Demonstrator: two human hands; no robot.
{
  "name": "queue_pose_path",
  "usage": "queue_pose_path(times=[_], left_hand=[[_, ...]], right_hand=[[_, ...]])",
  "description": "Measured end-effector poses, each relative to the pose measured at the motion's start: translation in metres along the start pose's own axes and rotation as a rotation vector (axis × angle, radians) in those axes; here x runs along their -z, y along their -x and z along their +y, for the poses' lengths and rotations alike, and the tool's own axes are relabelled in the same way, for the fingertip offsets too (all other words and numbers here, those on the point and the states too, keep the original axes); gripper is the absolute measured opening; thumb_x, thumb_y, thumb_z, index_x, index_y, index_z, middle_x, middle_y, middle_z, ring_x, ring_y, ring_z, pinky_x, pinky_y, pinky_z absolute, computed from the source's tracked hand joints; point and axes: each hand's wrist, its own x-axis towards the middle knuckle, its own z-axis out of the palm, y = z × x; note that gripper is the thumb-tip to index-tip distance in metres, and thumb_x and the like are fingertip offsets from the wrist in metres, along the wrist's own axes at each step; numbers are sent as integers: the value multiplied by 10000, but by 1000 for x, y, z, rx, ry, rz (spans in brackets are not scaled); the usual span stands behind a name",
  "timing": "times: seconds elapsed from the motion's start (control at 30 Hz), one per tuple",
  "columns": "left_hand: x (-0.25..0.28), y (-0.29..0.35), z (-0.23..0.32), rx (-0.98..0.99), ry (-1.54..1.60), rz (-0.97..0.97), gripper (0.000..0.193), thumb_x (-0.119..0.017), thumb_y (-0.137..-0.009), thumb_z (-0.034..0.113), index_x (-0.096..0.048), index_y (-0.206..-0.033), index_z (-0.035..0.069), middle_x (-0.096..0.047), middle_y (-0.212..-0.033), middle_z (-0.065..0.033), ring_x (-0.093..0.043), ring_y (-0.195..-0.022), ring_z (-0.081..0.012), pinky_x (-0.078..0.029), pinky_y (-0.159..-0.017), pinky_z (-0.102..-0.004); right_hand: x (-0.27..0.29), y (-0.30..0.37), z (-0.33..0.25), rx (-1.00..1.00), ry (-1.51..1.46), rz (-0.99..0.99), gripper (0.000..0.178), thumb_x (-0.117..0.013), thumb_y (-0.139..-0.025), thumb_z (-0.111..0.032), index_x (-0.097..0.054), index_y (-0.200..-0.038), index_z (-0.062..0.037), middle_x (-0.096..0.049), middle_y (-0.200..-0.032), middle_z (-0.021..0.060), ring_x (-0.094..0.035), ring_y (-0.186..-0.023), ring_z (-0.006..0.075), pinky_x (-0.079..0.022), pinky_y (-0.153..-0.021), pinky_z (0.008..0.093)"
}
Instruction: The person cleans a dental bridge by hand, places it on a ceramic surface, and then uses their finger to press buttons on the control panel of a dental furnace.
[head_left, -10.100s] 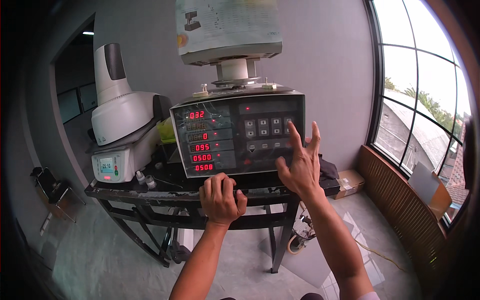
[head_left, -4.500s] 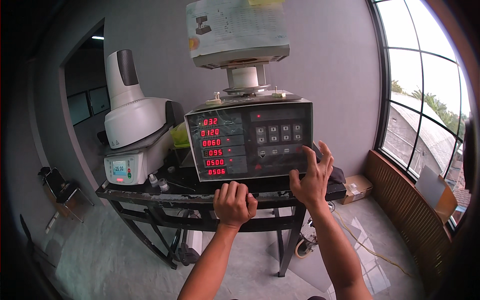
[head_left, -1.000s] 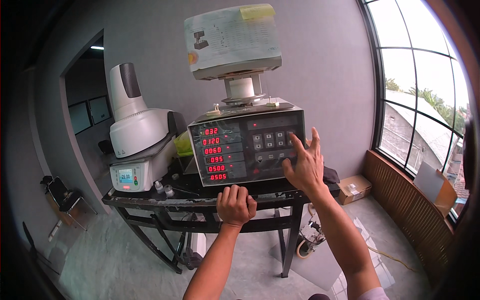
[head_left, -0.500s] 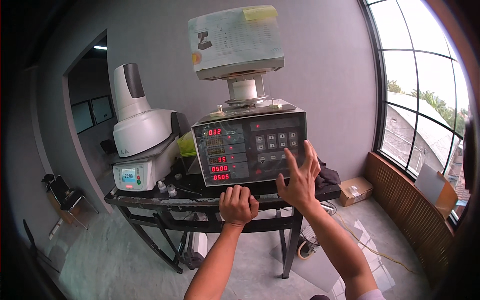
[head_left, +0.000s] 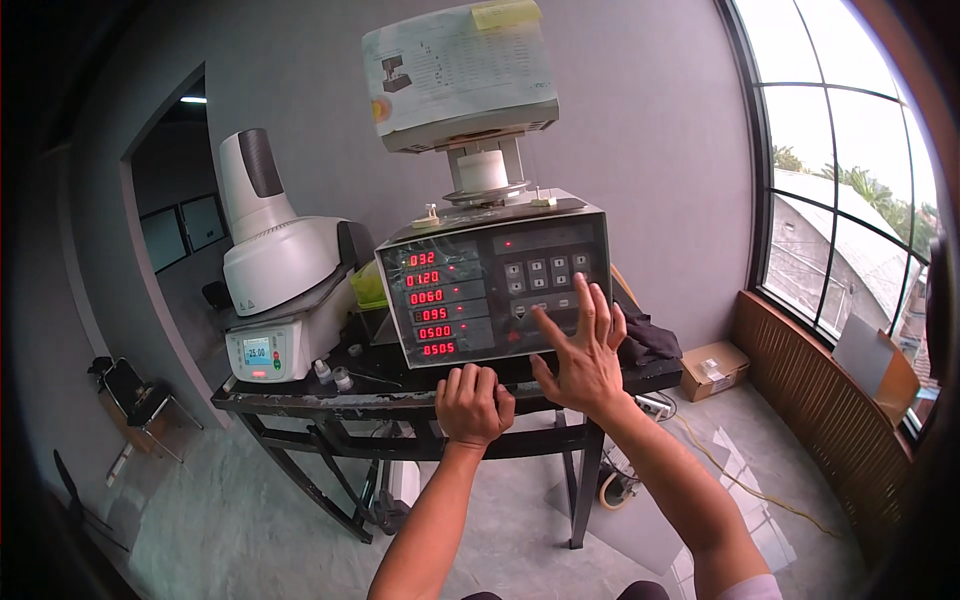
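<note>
A dark-fronted control box [head_left: 490,345] with rows of red digit displays [head_left: 430,305] and small grey push buttons [head_left: 560,272] stands on a black table [head_left: 330,402]. My right hand [head_left: 585,355] is spread in front of its lower right panel. The index fingertip is at the lower row of buttons; whether it presses one cannot be told. Below the displays, my left hand [head_left: 473,405] is curled into a fist at the table's front edge, with no object showing in it. On the box rises a raised paper-covered machine head [head_left: 465,75] above a white round block [head_left: 483,172].
To the left is a white rounded machine [head_left: 275,265] with a small screen, beside small bottles [head_left: 333,376]. Dark cloth [head_left: 650,340] lies at the table's right end. A cardboard box [head_left: 715,370] and a yellow cable [head_left: 750,487] are on the floor by the window.
My right hand has shifted slightly left and its index finger now reaches the lower buttons. More display rows are brightly lit. My left fist stays at the table edge.
</note>
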Motion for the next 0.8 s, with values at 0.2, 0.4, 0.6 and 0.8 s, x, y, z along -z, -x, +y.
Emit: queue_pose_path(times=[0.2,0.4,0.6,0.8], left_hand=[[0,1,-1,-4,-6,8,254,-555,-883,318,-552,-723,122,-521,-754,-52,-542,-702,-278,-385,-639,-429],[-1,1,1,1,1,5,239,-563,-875,316,-556,-736,123,-521,-759,-54,-540,-706,-280,-386,-644,-428],[0,2,-1,6,2,-2,225,-568,-863,311,-559,-742,121,-520,-762,-51,-538,-715,-275,-388,-652,-426],[-1,1,0,5,4,6,222,-567,-861,309,-558,-739,124,-519,-761,-46,-537,-715,-271,-388,-652,-425]], right_hand=[[-2,1,-1,38,-2,-68,691,-753,-845,-463,-598,-1504,-324,-96,-1763,246,-59,-1627,451,-64,-1252,656],[3,0,-1,-4,-29,-85,699,-745,-854,-472,-586,-1520,-336,-83,-1761,258,-44,-1626,460,-47,-1254,663],[1,-1,-3,8,-21,-128,712,-710,-863,-479,-561,-1550,-367,-36,-1775,253,9,-1637,462,0,-1262,670],[0,-3,-2,15,13,-160,725,-684,-868,-475,-534,-1572,-392,-5,-1788,231,34,-1646,451,47,-1266,685]])
